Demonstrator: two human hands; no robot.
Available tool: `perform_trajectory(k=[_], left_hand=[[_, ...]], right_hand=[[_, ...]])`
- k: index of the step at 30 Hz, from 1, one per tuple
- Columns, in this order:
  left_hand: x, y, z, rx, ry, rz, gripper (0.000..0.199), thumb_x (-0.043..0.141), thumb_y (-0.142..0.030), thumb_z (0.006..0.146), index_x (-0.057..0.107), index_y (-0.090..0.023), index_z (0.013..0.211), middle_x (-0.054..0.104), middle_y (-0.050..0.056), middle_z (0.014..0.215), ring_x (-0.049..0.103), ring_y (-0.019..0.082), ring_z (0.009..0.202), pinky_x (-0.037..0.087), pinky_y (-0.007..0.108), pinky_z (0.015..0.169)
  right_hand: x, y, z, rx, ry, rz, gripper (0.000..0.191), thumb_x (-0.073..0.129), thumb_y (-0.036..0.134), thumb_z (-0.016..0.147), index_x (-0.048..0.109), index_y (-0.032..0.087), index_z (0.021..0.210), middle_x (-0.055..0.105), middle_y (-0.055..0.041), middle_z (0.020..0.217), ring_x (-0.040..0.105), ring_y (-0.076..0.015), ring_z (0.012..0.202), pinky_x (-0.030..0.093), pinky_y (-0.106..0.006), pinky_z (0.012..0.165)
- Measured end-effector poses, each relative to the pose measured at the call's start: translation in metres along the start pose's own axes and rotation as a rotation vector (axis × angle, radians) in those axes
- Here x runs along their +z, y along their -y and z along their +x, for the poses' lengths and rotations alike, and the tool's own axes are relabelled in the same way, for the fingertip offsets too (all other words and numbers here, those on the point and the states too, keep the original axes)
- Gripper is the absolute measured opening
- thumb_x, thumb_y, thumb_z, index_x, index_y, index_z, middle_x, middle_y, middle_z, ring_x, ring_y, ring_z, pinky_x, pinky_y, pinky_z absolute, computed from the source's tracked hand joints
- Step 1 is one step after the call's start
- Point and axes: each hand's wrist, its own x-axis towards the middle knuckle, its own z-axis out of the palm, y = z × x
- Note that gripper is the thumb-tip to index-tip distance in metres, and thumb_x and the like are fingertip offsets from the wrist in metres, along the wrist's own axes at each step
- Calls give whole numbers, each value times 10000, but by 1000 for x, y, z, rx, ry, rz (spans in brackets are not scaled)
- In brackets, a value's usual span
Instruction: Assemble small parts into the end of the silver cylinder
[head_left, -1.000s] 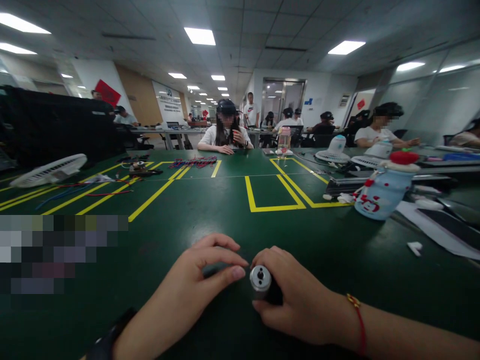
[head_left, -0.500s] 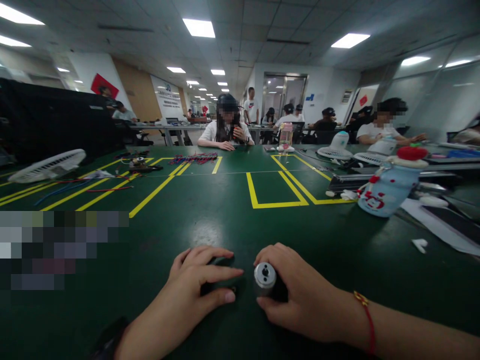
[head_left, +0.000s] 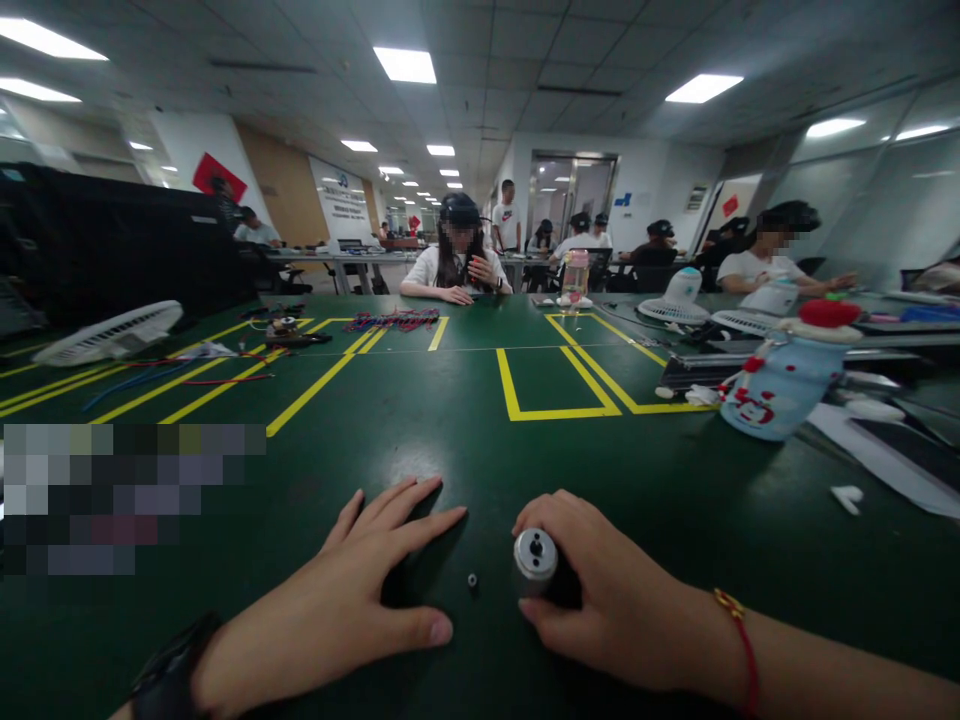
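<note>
On the green tabletop my right hand [head_left: 589, 580] is wrapped round a small cylindrical electric motor [head_left: 535, 565]. The motor stands upright, its silver end with a dark centre and two small holes facing up. My left hand [head_left: 382, 575] lies palm down with fingers spread and holds nothing. Between the two hands a tiny metal piece [head_left: 472, 580], ring-like with a dark centre, rests on the table, apart from both. It is too small to name more exactly.
A light-blue bottle [head_left: 780, 390] with a red top stands at the right, beside papers and a white earbud [head_left: 847, 498]. A white fan [head_left: 112, 333] and wires [head_left: 394, 319] lie at the left. Yellow tape [head_left: 562, 414] marks the green table [head_left: 405, 400]. A person [head_left: 457, 260] sits opposite.
My left hand has drawn back to the left and its fingers have spread, baring the tiny metal piece. My right hand stays round the motor.
</note>
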Motion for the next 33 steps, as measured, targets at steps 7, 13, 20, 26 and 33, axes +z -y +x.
perform_trajectory(k=[7, 13, 20, 26, 33], left_hand=[[13, -5, 6, 106, -172, -57, 364, 675, -455, 833, 629, -457, 1194, 423, -3, 1503, 343, 328, 1391, 189, 630, 1129], [16, -11, 10, 104, -184, -83, 274, 714, -393, 805, 691, -436, 1074, 507, 0, 1428, 421, 337, 1324, 158, 681, 1102], [15, -24, 15, 80, -204, -75, 137, 686, -277, 822, 754, -363, 904, 590, 8, 1335, 490, 320, 1253, 220, 648, 1087], [16, -21, 13, 92, -191, -100, 172, 682, -266, 819, 741, -377, 937, 592, 6, 1325, 489, 321, 1258, 174, 660, 1098], [13, -18, 7, 82, -157, -177, 274, 692, -309, 808, 674, -389, 1070, 523, 13, 1399, 418, 320, 1329, 132, 661, 1117]], right_hand=[[1, -2, 1, -18, -19, -11, 299, 626, 161, 697, 535, 187, 981, 569, -52, 964, 476, -216, 846, 403, -373, 760], [3, -2, 1, -15, -21, -19, 311, 628, 162, 691, 536, 177, 988, 567, -57, 960, 473, -219, 849, 401, -376, 764], [2, -2, 2, -14, -24, -11, 320, 643, 158, 687, 538, 184, 987, 567, -51, 945, 475, -215, 838, 400, -364, 753], [2, -1, 0, -19, -28, -25, 319, 636, 157, 687, 537, 185, 988, 564, -51, 947, 474, -215, 837, 401, -364, 753], [1, -1, 3, -31, -28, -23, 303, 638, 160, 695, 538, 185, 980, 570, -53, 945, 481, -214, 837, 402, -363, 757]])
